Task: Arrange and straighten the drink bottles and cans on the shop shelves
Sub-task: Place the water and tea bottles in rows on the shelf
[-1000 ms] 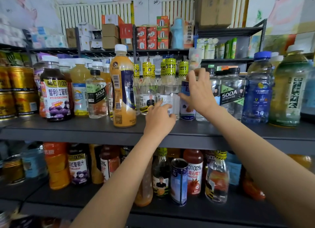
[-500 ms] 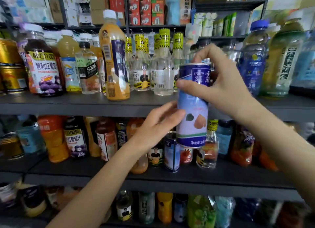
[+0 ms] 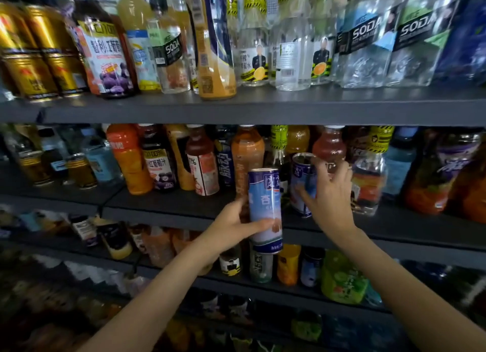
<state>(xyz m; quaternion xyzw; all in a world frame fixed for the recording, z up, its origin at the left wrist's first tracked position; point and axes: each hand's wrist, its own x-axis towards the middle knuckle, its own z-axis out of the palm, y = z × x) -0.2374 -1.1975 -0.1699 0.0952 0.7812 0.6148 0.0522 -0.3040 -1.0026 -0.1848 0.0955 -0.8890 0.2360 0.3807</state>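
Note:
A tall blue and white can point(image 3: 265, 204) hangs upright in front of the middle shelf edge point(image 3: 168, 215); my left hand point(image 3: 231, 226) grips its lower half, thumb across the front. Just right of it, a second, matching blue can point(image 3: 302, 178) stands on the middle shelf. My right hand point(image 3: 330, 196) is curled round that can, thumb on its front and fingers over its top and right side. Juice bottles crowd the shelf behind both cans.
The top shelf point(image 3: 263, 109) carries gold cans point(image 3: 34, 62), a grape juice bottle point(image 3: 107, 59), a tall orange bottle point(image 3: 213, 49) and clear soda bottles point(image 3: 368, 44). More bottles fill the lower shelf point(image 3: 284, 265). Bare shelf board point(image 3: 157, 201) shows left of the held can.
The blue can came down from top shelf height and passed from my right hand to my left. My right hand moved to the second can on the middle shelf. The view tilted downward.

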